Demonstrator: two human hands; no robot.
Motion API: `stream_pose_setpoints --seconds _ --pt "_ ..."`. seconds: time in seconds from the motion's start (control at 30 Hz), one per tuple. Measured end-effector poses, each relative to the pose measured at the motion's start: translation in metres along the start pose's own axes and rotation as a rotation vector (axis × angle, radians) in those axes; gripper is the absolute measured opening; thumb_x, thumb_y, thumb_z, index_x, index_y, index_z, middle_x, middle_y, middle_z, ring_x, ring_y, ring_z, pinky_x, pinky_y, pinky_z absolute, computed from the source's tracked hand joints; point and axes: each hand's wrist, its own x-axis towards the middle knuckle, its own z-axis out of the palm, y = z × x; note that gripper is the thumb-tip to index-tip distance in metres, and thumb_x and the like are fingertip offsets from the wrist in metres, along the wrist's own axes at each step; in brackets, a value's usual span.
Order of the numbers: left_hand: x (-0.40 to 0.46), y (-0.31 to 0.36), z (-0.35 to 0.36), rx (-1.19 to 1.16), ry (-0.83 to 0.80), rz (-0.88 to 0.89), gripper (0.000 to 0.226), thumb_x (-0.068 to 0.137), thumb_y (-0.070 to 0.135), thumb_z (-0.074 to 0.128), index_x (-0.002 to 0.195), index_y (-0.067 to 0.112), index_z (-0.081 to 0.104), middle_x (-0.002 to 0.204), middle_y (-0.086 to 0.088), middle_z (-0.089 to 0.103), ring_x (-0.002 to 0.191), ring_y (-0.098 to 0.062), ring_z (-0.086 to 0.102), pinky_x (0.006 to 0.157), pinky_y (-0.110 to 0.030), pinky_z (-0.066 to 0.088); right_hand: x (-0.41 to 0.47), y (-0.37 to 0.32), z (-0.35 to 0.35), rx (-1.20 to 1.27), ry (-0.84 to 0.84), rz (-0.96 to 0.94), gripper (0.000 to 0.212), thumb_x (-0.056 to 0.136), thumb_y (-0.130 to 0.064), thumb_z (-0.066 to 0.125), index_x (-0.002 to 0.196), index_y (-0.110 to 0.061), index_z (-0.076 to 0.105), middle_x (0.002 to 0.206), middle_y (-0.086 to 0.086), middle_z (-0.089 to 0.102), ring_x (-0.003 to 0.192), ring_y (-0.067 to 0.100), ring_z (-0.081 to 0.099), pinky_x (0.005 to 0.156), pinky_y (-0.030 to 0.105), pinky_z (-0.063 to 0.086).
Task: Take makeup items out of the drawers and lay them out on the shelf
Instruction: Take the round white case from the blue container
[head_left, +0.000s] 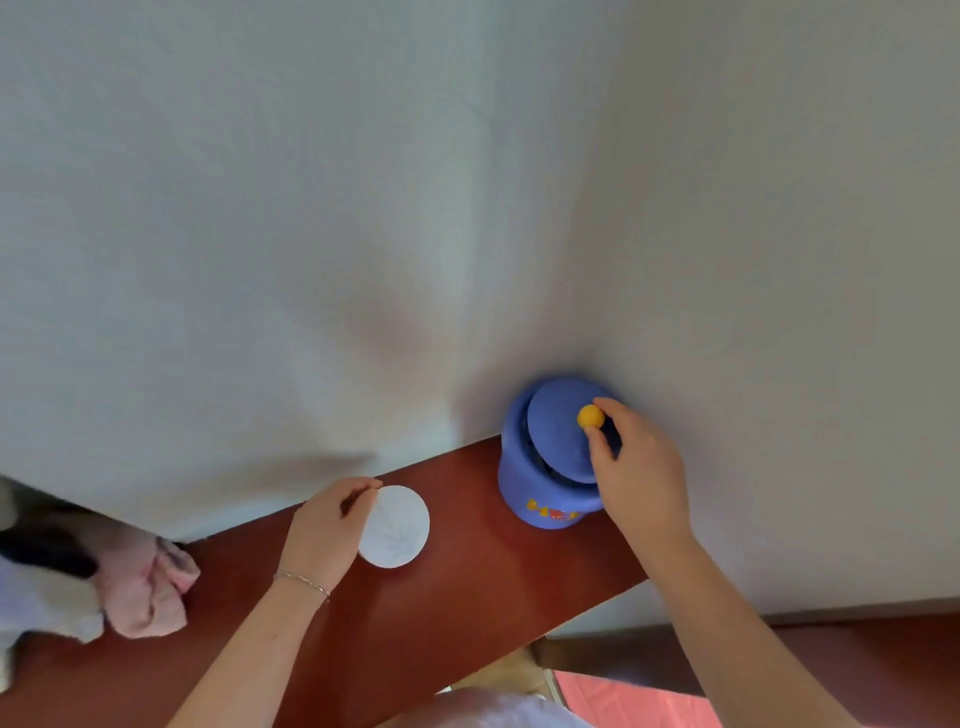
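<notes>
arms: 2, bare to the frame edge, no sleeves | left wrist: thin silver chain bracelet (303, 580) | hands: bare, no rings visible

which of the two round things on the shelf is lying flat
The flat white round disc under the left hand. The blue round jar stands upright, its blue lid tilted in the right hand.

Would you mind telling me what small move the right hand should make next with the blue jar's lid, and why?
Probably lift it clear. The right hand pinches the yellow knob, and the lid sits tilted on the blue jar, leaving a gap. The left hand holds a white disc.
</notes>
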Motion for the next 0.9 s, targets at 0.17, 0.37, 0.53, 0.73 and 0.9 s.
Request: stream_pose_setpoints --seconds 0.17,0.37,0.53,0.73,0.9 --pt "-0.001 -0.018 0.003 0.029 -0.019 -0.038 0.015 0.092 0.019 0.051 0.09 0.029 0.062 0.094 0.01 0.062 0.094 -0.01 0.053 0.082 -0.021 0.035 -0.001 0.002 0.006 -0.056 -0.008 -0.032 0.028 0.093 -0.021 0.055 0.118 -0.009 0.062 0.116 0.006 0.067 0.106 0.027 0.06 0.083 0.029 0.042" --pt "-0.003 -0.033 0.007 0.034 -0.034 -0.06 0.017 0.092 0.018 0.05 0.094 0.026 0.064 0.096 0.01 0.064 0.096 -0.01 0.055 0.082 -0.019 0.037 0.001 0.005 0.012 -0.074 -0.018 -0.058 0.029 0.093 -0.021 0.055 0.119 -0.01 0.062 0.116 0.006 0.067 0.105 0.026 0.061 0.085 0.03 0.043" --pt "-0.006 -0.038 0.011 0.08 -0.008 -0.055 0.021 0.093 0.019 0.049 0.103 0.019 0.068 0.101 0.01 0.065 0.096 -0.009 0.054 0.084 -0.019 0.038 0.001 0.008 0.015 -0.06 0.0 -0.06 0.029 0.093 -0.019 0.056 0.12 -0.01 0.062 0.119 0.005 0.066 0.108 0.025 0.059 0.086 0.027 0.041" --pt "-0.01 -0.041 0.013 0.179 0.034 -0.006 0.021 0.093 0.022 0.05 0.105 0.022 0.067 0.109 0.01 0.069 0.103 -0.014 0.061 0.09 -0.026 0.044 0.0 0.013 0.018 -0.038 0.011 -0.091 0.029 0.092 -0.017 0.057 0.12 -0.008 0.061 0.12 0.005 0.065 0.109 0.024 0.059 0.086 0.019 0.035" --pt "-0.011 -0.039 0.015 0.267 0.055 0.038 0.024 0.095 0.024 0.046 0.109 0.023 0.065 0.112 0.011 0.068 0.106 -0.015 0.061 0.089 -0.026 0.044 -0.002 0.02 0.026 -0.088 0.087 -0.184 0.031 0.091 -0.021 0.053 0.113 -0.002 0.063 0.113 0.012 0.068 0.101 0.03 0.063 0.086 0.019 0.035"
